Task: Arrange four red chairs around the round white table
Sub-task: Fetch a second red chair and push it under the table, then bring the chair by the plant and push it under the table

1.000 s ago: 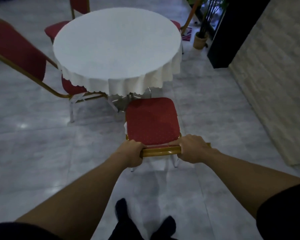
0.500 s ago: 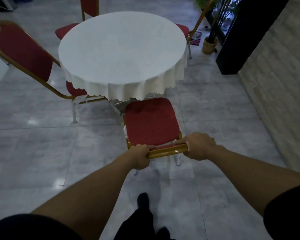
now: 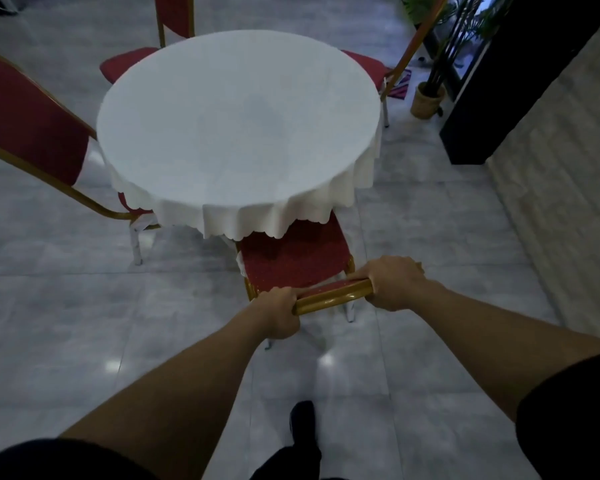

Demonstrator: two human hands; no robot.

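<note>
A round table with a white scalloped cloth (image 3: 236,126) stands in the middle of the floor. Directly in front of me is a red chair with a gold frame (image 3: 291,261); the front of its seat sits under the cloth's hem. My left hand (image 3: 278,311) and my right hand (image 3: 394,282) both grip the gold top rail of its backrest. A second red chair (image 3: 32,123) stands at the table's left, a third (image 3: 174,19) at the far side, and a fourth (image 3: 369,65) at the right, mostly hidden by the tabletop.
A pale textured wall (image 3: 565,188) runs along the right, with a dark panel (image 3: 513,77) beyond it. A potted plant in a woven basket (image 3: 426,102) stands near the fourth chair. My dark shoe (image 3: 302,419) is on the grey tiled floor (image 3: 66,323).
The chair in my hands has slid forward, so its seat is now partly under the tablecloth. I have stepped closer and the table looks larger in view.
</note>
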